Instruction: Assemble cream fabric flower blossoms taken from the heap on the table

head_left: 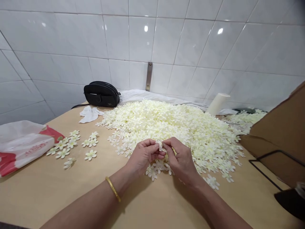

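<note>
A big heap of cream fabric flowers (171, 127) covers the middle of the tan table (71, 187). My left hand (144, 156) and my right hand (181, 159) meet at the heap's near edge. Both pinch one small cream flower (160, 145) between their fingertips, just above several loose flowers (154, 168). A gold bangle (113, 188) circles my left wrist. To the left, a separate group of flowers (71, 144) lies spread flat on the table.
A black pouch (102, 94) and a crumpled white cloth (90, 114) lie at the back left. A white and red plastic bag (21, 144) sits at the left edge. A white cylinder (217, 103) stands behind the heap. A cardboard box (281, 133) is at the right.
</note>
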Demonstrator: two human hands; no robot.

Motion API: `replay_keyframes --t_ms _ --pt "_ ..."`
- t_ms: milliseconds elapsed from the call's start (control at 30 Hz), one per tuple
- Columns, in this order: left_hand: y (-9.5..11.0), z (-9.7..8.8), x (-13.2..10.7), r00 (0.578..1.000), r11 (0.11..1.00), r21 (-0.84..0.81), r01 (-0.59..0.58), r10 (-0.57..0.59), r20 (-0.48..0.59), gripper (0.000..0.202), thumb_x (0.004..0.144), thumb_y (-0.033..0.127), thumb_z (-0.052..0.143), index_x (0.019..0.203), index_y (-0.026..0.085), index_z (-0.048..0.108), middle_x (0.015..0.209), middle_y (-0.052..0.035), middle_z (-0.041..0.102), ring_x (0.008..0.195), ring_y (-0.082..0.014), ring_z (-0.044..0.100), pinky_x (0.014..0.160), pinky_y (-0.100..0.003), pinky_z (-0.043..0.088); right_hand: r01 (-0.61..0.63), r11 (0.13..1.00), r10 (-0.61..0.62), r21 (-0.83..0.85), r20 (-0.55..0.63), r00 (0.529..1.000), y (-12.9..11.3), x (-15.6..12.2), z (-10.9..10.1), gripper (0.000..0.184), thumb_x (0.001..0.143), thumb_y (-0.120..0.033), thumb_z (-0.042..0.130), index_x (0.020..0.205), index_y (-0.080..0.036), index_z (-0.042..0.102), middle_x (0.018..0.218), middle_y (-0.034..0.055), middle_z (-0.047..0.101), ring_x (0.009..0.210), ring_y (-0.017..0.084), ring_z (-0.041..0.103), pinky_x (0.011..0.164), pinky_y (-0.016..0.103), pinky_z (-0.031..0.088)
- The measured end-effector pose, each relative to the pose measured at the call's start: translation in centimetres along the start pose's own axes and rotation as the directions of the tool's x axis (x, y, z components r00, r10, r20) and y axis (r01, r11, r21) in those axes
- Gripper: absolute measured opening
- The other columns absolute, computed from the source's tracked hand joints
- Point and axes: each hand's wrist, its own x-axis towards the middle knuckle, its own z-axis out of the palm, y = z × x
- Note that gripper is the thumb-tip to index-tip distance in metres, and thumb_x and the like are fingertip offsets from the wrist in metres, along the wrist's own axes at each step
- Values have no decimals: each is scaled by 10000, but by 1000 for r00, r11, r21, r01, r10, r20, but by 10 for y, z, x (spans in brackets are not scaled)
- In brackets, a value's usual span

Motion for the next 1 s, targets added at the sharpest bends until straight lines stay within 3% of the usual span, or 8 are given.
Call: replay_keyframes --t_ms 167,300,533,667,767,833,933,1000 --pt "1 2 -2 1000 1000 -16 18 -18 0 142 617 146 647 658 127 513 580 -14 588 574 -126 599 588 -237 469 -44 999 44 14 -4 999 0 3 -4 133 799 -141 393 739 -167 509 661 3 501 592 108 461 551 224 364" --pt "4 3 -2 1000 1000 1 -3 3 -21 135 619 125 638 657 127 509 586 -24 610 523 -101 578 579 -225 465 19 999 -20 44 18 1000 -5 3 -5 135 781 -123 397 772 -161 526 708 17 517 653 117 480 590 227 379" --pt "8 5 -3 998 1000 24 15 -14 -55 149 609 125 647 629 123 499 563 -6 587 524 -90 568 596 -223 468 63 998 -64 -17 -60 996 -5 4 4 126 775 -112 372 718 -154 477 665 17 480 617 119 451 566 237 368" --pt "7 6 -5 998 1000 22 9 -8 -59 152 602 127 653 644 125 507 561 5 570 561 -116 589 597 -234 466 32 999 -35 -25 -129 991 -4 8 -2 133 803 -131 354 716 -160 450 649 11 466 574 112 437 518 228 362" --pt "6 5 -5 999 999 38 -6 8 -53 147 603 139 651 645 125 512 561 6 560 574 -132 595 578 -243 464 -26 994 -6 -106 -285 959 11 13 -15 132 817 -138 344 750 -165 454 667 19 482 594 124 451 523 236 375" --pt "6 4 -5 998 999 51 -5 7 -55 145 604 147 651 643 124 513 551 5 555 566 -134 593 570 -246 463 -66 964 -42 -257 -395 918 26 17 -24 113 808 -146 368 768 -167 471 708 33 497 659 146 466 606 277 390" --pt "6 3 -4 997 998 70 8 -3 -73 150 602 158 653 637 126 511 536 6 551 552 -129 590 561 -241 459 -62 897 -101 -437 -340 935 42 20 -31 118 779 -137 397 814 -163 507 790 70 511 793 198 468 706 346 387" --pt "5 3 -3 996 997 77 3 4 -86 158 596 168 656 629 127 507 537 8 553 546 -125 588 555 -235 457 -32 899 -130 -438 -335 933 39 18 -29 146 777 -135 406 877 -154 511 873 93 502 879 213 454 758 361 380"
